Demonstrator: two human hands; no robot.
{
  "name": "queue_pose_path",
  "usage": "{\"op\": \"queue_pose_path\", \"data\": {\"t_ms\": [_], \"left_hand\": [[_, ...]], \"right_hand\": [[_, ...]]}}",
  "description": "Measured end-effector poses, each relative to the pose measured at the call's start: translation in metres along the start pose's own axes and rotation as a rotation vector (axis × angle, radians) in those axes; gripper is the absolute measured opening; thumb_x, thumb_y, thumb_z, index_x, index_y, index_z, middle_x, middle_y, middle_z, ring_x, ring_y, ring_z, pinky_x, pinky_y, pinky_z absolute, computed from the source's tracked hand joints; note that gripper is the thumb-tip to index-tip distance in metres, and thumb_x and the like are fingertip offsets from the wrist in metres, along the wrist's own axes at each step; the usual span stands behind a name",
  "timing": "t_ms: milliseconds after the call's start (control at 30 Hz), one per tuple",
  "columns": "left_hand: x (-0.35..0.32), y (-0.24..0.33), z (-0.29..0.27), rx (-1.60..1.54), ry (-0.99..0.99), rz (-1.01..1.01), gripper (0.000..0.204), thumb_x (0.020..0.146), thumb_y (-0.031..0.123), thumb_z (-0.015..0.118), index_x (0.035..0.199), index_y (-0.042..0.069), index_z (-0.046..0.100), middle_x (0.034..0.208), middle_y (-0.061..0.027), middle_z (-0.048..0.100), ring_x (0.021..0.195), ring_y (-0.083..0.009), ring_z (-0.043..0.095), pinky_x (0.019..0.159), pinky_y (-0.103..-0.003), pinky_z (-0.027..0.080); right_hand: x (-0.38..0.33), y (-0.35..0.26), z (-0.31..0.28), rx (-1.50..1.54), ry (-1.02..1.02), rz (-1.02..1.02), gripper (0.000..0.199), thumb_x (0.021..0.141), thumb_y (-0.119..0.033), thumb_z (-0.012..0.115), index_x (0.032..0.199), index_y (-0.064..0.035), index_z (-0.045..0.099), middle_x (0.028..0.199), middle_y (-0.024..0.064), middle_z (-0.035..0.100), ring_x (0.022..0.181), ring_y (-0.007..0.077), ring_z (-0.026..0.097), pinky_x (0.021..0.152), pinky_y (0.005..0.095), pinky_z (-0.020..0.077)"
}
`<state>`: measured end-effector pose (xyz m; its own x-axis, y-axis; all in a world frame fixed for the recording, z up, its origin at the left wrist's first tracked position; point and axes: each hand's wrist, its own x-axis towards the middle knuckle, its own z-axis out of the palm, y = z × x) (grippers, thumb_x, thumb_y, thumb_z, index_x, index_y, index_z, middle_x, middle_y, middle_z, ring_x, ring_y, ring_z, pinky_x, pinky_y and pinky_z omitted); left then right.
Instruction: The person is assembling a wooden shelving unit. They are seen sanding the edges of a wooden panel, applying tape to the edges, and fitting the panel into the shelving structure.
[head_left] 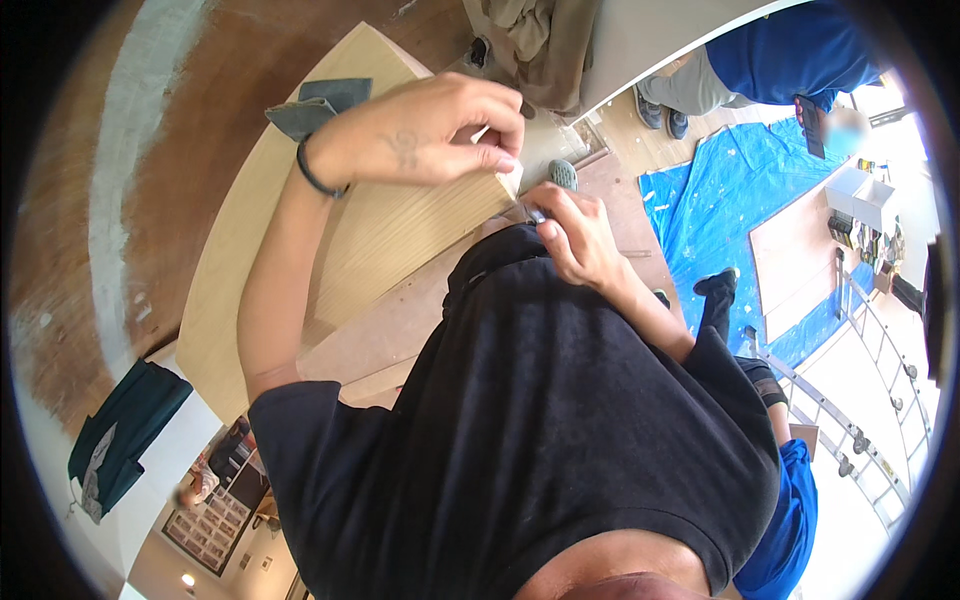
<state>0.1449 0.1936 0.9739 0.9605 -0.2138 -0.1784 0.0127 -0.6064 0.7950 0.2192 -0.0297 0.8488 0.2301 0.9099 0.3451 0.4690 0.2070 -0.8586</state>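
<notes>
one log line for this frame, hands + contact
left hand: pinching corner of pale wooden panel | right hand: small tool at same corner, tool type unclear

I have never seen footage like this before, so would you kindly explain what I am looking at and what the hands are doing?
There is no machine here: this is one picture from a wide fisheye camera worn on a person's head, looking down, so straight edges bend. The black shirt is the wearer's own. The left hand, with a dark band at the wrist, grips the corner of a pale wooden panel. The right hand pinches a small tool at that same corner; what kind is too small to tell. A grey folded cloth lies on the panel's far end. To the right are a blue tarp, an aluminium ladder and another person in blue.
</notes>
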Motion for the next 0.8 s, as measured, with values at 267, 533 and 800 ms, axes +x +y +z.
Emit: {"op": "queue_pose_path", "data": {"t_ms": [267, 533, 800], "left_hand": [[0.025, -0.016, -0.013, -0.112, -0.299, 0.009, 0.016, 0.086, 0.013, 0.065, 0.083, -0.002, 0.059, 0.073, -0.0026, 0.048, 0.067, -0.0126, 0.047, 0.061, -0.028, 0.037], [0.031, -0.023, -0.013, -0.192, -0.379, 0.019, 0.017, 0.087, 0.013, 0.065, 0.083, -0.002, 0.059, 0.074, -0.0024, 0.048, 0.07, -0.0123, 0.048, 0.064, -0.029, 0.038], [0.038, -0.027, -0.013, -0.209, -0.436, 0.046, 0.015, 0.086, 0.012, 0.066, 0.082, -0.001, 0.059, 0.075, -0.0027, 0.05, 0.071, -0.0121, 0.049, 0.065, -0.029, 0.039]], "right_hand": [[0.017, -0.016, -0.001, -0.068, 0.04, 0.095, 0.028, 0.098, -0.027, 0.047, 0.105, -0.0023, 0.057, 0.081, 0.0166, 0.061, 0.069, 0.036, 0.062, 0.063, 0.0427, 0.0486], [0.018, -0.017, 0.002, -0.058, 0.013, 0.146, 0.025, 0.098, -0.024, 0.046, 0.106, -0.0028, 0.056, 0.082, 0.0174, 0.062, 0.071, 0.0365, 0.062, 0.065, 0.0435, 0.0478], [0.018, -0.019, 0.006, -0.09, 0.046, 0.147, 0.027, 0.097, -0.021, 0.046, 0.114, -0.0039, 0.056, 0.084, 0.0154, 0.062, 0.07, 0.0362, 0.062, 0.063, 0.0449, 0.0474]]}}
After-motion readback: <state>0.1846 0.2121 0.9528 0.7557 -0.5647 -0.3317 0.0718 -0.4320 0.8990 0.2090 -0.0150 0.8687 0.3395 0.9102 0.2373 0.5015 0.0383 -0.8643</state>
